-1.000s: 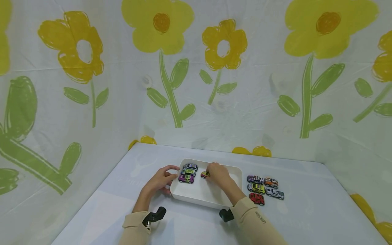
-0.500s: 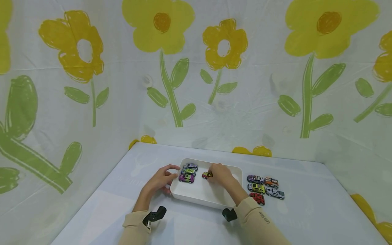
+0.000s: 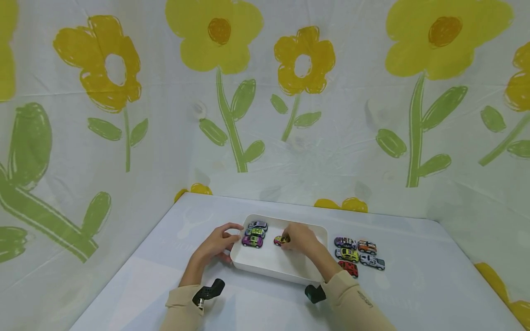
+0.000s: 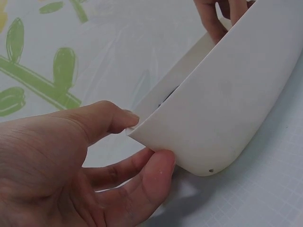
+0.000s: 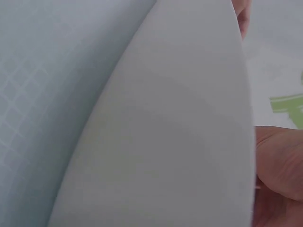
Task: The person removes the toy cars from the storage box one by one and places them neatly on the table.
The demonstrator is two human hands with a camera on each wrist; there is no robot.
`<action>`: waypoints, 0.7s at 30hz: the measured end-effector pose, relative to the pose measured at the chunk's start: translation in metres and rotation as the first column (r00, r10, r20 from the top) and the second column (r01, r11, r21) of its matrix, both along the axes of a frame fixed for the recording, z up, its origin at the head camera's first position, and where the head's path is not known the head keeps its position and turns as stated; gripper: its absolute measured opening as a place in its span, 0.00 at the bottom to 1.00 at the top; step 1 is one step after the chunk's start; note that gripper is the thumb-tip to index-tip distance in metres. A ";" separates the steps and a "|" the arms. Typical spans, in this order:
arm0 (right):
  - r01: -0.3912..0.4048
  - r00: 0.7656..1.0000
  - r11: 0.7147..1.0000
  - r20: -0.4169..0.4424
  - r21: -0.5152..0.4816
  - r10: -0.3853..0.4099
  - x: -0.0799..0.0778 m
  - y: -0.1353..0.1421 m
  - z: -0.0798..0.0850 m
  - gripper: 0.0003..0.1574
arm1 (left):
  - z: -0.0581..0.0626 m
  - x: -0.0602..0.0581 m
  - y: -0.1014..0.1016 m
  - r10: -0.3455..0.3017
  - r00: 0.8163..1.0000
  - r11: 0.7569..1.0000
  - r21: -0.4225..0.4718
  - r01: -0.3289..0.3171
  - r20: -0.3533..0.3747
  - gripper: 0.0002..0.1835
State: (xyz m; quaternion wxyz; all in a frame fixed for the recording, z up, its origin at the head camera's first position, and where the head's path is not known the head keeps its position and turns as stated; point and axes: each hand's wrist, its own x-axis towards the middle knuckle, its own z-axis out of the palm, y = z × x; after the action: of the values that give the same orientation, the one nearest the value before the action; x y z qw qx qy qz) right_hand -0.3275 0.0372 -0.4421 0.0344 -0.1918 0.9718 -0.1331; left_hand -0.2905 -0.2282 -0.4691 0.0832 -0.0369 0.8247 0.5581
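Observation:
A shallow white tray sits on the table in the head view. At its left end my left hand holds the wall; in the left wrist view the thumb lies on the rim and curled fingertips are at the outside. My right hand reaches inside the tray and pinches a small red-and-yellow toy car, partly covered by the fingers. Left of it, a silver toy car, a green one and a purple one stand in a column. The tray wall hides most of the right hand in the right wrist view.
Right of the tray several more toy cars stand grouped on the table, among them a yellow car, a red car, an orange car and a silver pickup. A flower-printed curtain rises behind the table.
My right hand has shifted slightly right and toward me with the red-and-yellow toy car, showing more of it. The left hand stays at the tray's left end.

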 end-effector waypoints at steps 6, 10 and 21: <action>-0.043 0.999 0.999 -0.015 -0.014 0.043 0.010 0.007 0.000 0.17 | 0.001 0.001 0.001 0.004 1.000 1.000 0.014 -0.004 0.003 0.19; -0.068 0.998 0.997 -0.010 -0.037 0.068 0.016 0.011 -0.001 0.17 | 0.001 0.002 0.001 0.007 1.000 1.000 0.014 -0.007 0.001 0.19; -0.087 0.996 0.994 0.014 -0.073 0.089 0.027 0.026 0.005 0.18 | 0.000 0.001 0.003 0.011 1.000 1.000 0.010 -0.011 -0.001 0.19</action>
State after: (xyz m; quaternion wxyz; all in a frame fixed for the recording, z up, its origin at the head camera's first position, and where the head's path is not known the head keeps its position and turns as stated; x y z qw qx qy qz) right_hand -0.3009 0.0631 -0.4370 0.0414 -0.2344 0.9566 -0.1680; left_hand -0.2898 -0.2252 -0.4688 0.0801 -0.0407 0.8217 0.5628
